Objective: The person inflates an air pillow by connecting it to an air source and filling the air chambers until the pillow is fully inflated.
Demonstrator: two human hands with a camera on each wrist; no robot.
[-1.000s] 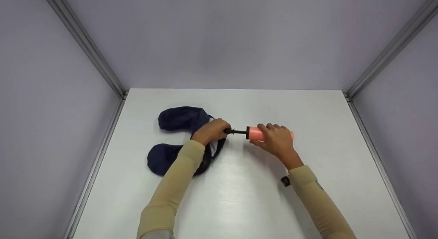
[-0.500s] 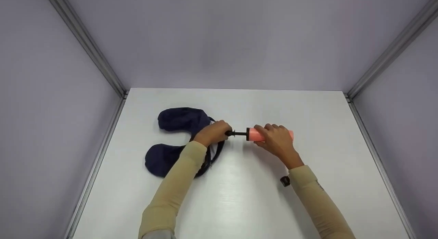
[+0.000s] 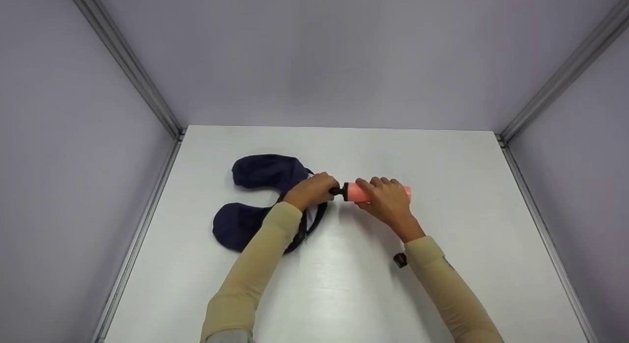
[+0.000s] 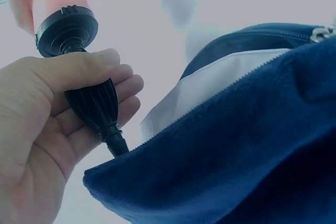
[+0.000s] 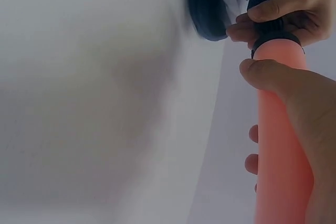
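Observation:
A navy U-shaped neck pillow (image 3: 260, 195) lies flat on the white table (image 3: 344, 284), its zip open over a white lining (image 4: 210, 85). My left hand (image 3: 312, 189) pinches the black ribbed nozzle (image 4: 97, 106) of a pink hand pump (image 3: 355, 193), whose tip goes into the pillow cover (image 4: 252, 150). My right hand (image 3: 385, 200) grips the pink barrel (image 5: 281, 145), which is pushed up close to the nozzle. The black end cap of the barrel (image 4: 65, 29) sits just above my left thumb.
A small black cap (image 3: 399, 260) lies on the table beside my right forearm. Grey walls with metal corner rails (image 3: 128, 68) close the table in at the back and both sides.
My right hand has pushed the pink barrel left toward the nozzle, so the black rod that showed before is now hidden. The left hand and pillow shifted only slightly.

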